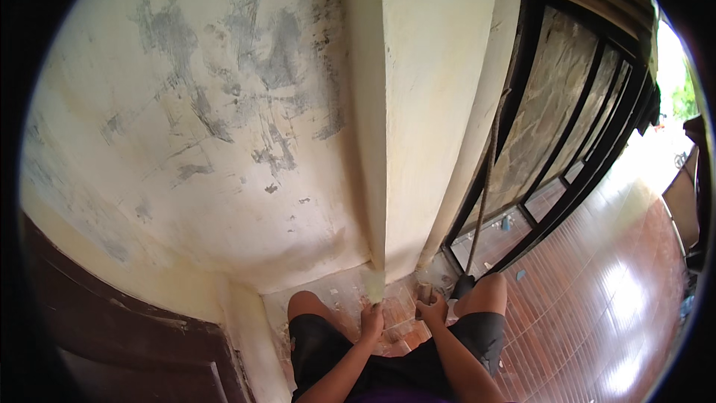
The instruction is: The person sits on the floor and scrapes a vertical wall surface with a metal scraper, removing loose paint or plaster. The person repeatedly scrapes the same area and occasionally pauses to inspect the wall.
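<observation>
My left hand (pixel 372 322) is low in front of me, between my knees, with its fingers closed on a pale yellowish-green flat piece (pixel 373 285) whose kind I cannot tell. The piece points up toward the foot of the cream wall corner (pixel 385 179). To the right, my right hand (pixel 432 312) grips a small brownish block-like object (pixel 425 294); its material is unclear. The two hands are apart. Left of the corner, the painted wall (pixel 224 123) bears grey patches and scraped marks.
A dark wooden door (pixel 128 336) stands at the lower left. At the right are a black-framed panel structure (pixel 559 101), a long thin rod or rope (pixel 485 190) leaning beside it, and a reddish tiled floor (pixel 570 291) with small bits of debris.
</observation>
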{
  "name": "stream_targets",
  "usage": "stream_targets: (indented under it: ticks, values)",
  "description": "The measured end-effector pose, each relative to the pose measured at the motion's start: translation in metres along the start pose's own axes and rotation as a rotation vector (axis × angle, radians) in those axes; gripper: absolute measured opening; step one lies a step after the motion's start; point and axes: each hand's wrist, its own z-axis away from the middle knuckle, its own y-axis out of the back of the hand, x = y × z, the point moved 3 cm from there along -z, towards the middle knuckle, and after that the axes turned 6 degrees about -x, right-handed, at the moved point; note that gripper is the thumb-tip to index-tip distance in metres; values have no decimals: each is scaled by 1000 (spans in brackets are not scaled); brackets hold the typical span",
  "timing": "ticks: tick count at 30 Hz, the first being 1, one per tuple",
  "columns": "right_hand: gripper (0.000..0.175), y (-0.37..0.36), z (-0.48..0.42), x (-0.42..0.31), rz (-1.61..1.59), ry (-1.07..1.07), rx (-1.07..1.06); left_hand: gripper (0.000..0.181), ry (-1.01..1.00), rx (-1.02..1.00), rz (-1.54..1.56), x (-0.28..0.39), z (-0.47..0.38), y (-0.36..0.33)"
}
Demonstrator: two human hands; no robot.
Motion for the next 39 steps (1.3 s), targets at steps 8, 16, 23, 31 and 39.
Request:
stream_targets:
  ticks: [8,16,23,31,39]
  values:
    - [59,-17,-1,-3,-185,121,-83,35,-670,-369,-6,256,25,-97]
    - [58,0,13,-28,-295,59,-124,36,-813,-301,159,328,11,-129]
    - [57,-6,-2,-8,-256,43,-49,33,-462,-65,101,201,8,-108]
    - [54,-6,1,-19,-291,55,-112,35,-873,-223,21,345,36,-130]
    - [56,-10,0,-15,-255,38,-58,35,-297,-128,-33,164,-9,-89]
